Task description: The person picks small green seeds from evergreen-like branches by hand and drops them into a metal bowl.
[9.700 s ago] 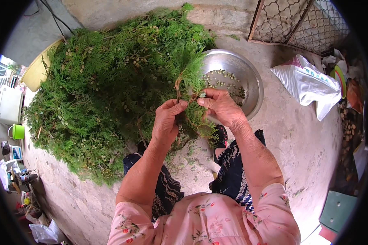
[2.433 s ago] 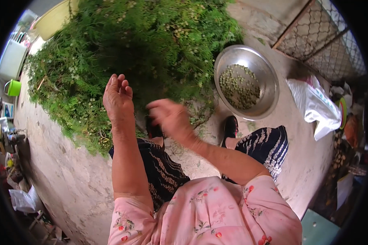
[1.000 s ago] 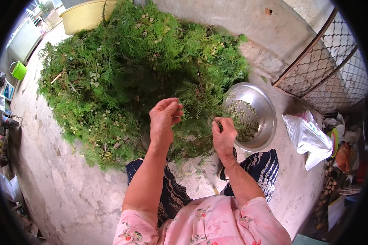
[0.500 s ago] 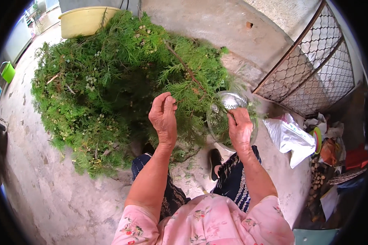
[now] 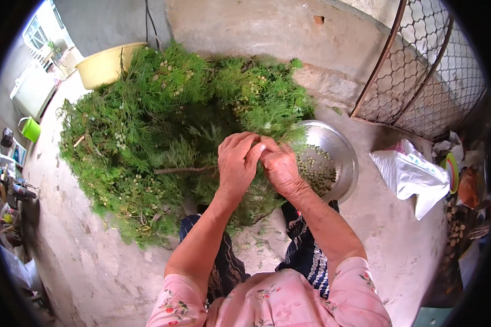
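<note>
Branch (image 5: pixel 184 170) is clamped in left hand (image 5: pixel 236 163) and right hand (image 5: pixel 281 168), close together, probably so one steadies it for the other, between the leafy pile (image 5: pixel 106 136) and the metal basin (image 5: pixel 343 155) of green cones (image 5: pixel 317 164).

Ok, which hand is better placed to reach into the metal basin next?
Probably the right hand: it is beside the metal basin's left side, while the left hand is farther away, over the green branches.

Green branches (image 5: pixel 147 136); pink floral shirt (image 5: pixel 273 302); yellow tub (image 5: pixel 105 69).
</note>
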Action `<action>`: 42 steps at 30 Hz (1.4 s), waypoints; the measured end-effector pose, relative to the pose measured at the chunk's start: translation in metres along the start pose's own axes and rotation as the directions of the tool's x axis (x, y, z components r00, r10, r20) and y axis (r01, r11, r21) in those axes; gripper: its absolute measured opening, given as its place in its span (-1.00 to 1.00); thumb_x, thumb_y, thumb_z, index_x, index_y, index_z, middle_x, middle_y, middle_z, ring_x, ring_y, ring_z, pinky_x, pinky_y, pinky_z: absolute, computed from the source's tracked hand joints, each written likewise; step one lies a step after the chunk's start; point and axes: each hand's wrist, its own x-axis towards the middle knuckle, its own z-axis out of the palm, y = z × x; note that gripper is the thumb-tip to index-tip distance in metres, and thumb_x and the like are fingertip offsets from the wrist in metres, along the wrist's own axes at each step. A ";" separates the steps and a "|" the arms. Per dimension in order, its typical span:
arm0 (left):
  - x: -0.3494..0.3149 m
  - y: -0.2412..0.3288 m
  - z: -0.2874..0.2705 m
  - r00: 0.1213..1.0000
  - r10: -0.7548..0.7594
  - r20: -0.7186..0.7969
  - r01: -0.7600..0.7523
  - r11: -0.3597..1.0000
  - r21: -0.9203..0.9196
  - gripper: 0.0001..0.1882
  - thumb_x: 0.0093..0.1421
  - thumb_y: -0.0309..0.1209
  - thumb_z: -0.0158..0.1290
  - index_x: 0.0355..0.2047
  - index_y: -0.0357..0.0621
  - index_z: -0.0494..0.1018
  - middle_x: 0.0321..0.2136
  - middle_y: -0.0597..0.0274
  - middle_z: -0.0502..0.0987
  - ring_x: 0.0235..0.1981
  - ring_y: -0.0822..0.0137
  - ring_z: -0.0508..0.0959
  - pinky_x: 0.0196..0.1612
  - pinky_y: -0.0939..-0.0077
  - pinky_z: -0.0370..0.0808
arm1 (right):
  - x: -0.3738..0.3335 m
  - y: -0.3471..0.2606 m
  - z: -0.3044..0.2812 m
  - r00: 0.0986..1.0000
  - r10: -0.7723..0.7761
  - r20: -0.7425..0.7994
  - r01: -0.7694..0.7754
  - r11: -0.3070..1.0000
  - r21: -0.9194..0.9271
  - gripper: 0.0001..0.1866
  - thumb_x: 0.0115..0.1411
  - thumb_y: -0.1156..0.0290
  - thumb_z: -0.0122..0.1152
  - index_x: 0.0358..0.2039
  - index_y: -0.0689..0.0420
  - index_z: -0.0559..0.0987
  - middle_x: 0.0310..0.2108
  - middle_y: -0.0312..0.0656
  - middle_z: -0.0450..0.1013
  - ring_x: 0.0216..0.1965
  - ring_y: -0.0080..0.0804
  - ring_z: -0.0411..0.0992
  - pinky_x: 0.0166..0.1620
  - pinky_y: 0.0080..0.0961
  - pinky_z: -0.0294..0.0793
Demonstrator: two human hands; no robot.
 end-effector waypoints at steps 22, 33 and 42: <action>0.005 -0.045 0.062 0.894 -0.427 0.137 0.447 0.833 -0.325 -0.89 0.01 -0.51 0.08 -0.52 -0.33 0.42 -0.59 0.23 0.45 -0.57 0.52 0.36 -0.49 0.61 0.35 | 0.031 0.035 -0.010 0.873 0.362 -0.326 -0.278 0.920 0.277 -0.82 -0.16 0.64 0.21 -0.44 0.20 0.55 -0.49 -0.17 0.44 -0.40 -0.27 0.40 -0.28 -0.48 0.39; -0.015 -0.043 0.048 0.882 -0.437 0.176 0.462 0.875 -0.145 -0.79 -0.01 -0.40 0.10 -0.36 -0.22 0.46 -0.52 0.04 0.48 -0.52 0.07 0.50 -0.51 0.42 0.40 | 0.025 0.034 0.017 0.880 0.474 -0.036 -0.359 0.712 0.604 -0.82 -0.04 0.53 0.23 -0.39 0.30 0.49 -0.49 -0.34 0.35 -0.44 -0.56 0.27 -0.31 -0.66 0.27; -0.008 -0.042 0.062 0.824 -0.458 0.333 0.562 0.729 -0.390 -0.87 0.00 -0.45 0.08 -0.53 -0.29 0.44 -0.64 0.23 0.40 -0.57 0.48 0.37 -0.48 0.54 0.34 | 0.029 0.053 -0.004 0.397 0.828 0.396 -0.732 0.025 0.681 -0.81 0.13 0.33 0.01 -0.54 0.15 0.46 -0.64 -0.42 0.28 -0.65 -0.68 0.14 -0.60 -0.67 0.13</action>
